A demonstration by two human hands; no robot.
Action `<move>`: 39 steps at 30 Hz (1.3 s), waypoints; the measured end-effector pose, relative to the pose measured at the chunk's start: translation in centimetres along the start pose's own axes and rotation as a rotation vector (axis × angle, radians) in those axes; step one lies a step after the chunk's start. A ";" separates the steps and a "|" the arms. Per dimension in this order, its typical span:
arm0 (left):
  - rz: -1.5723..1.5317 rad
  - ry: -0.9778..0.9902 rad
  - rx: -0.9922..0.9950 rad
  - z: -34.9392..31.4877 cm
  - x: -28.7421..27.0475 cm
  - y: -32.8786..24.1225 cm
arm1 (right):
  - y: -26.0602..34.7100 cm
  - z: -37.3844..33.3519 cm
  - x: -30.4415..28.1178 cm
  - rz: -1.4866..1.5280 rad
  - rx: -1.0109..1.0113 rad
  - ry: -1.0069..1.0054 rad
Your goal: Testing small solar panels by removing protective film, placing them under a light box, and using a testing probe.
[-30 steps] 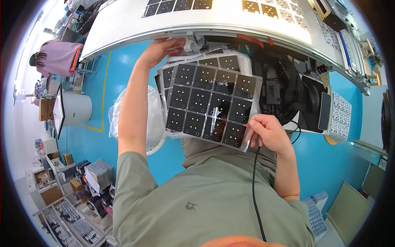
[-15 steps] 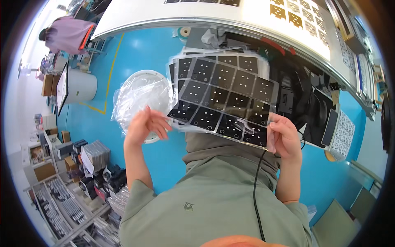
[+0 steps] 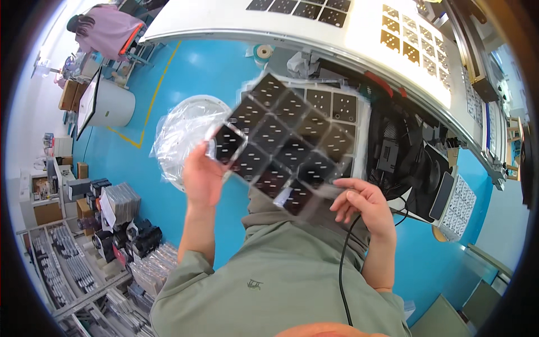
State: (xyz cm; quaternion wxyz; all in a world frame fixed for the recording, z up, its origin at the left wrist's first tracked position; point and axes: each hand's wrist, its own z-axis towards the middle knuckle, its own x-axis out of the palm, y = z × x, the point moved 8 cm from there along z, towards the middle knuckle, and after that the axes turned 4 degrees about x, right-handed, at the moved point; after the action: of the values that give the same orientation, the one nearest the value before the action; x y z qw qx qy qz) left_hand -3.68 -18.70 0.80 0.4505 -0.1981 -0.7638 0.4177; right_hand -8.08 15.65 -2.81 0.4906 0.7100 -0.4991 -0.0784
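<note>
Taking the dark sheet [image 3: 275, 132] as the centre of the dial, it hangs in front of the person's lap, turned cornerwise, a clear-edged sheet of black squares whose white dots are blurred into short streaks. The left hand [image 3: 203, 177], at eight o'clock, pinches the sheet's left corner between thumb and fingers. The right hand [image 3: 368, 208], at four o'clock, has its fingers loosely spread and slightly curled beside the blurred lower right edge, and whether the fingertips touch it I cannot tell. Of the two hands, then, only the left plainly grips. Behind the sheet, showing toward one and two o'clock, lies a stack of similar sheets [image 3: 334, 106]. At nine o'clock is a round white container [image 3: 210, 103] with clear plastic film [image 3: 182, 137] over it, and near twelve a roll of tape [image 3: 262, 54]. Beyond, the white surface [image 3: 224, 25] runs across the top, bearing black cards [image 3: 306, 9] at twelve and a brightly lit sheet [image 3: 414, 40] between one and two. A black mesh bag [image 3: 387, 132] sits at three, and a black cable [image 3: 343, 269] runs down the shirt at five
</note>
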 end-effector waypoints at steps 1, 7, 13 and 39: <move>-0.017 -0.049 0.113 0.4 -0.5 -2.3 | 0.1 -0.1 0.1 -0.044 0.010 0.007; 0.188 -0.167 0.625 2.3 -1.2 -18.3 | 1.5 -1.0 -0.8 -0.061 -0.016 -0.049; 0.232 -0.012 0.789 8.6 4.3 -28.5 | 2.5 -1.0 -1.5 -0.066 -0.065 -0.093; -0.181 -0.259 0.339 53.5 -5.7 -18.3 | 3.2 0.2 -2.7 -0.087 0.012 -0.214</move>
State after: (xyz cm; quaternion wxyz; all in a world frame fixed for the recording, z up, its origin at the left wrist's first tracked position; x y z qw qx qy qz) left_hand -45.03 -57.66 -0.38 0.4110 0.0047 -0.7489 0.5198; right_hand -11.58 17.59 -1.49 0.4266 0.7213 -0.5179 -0.1719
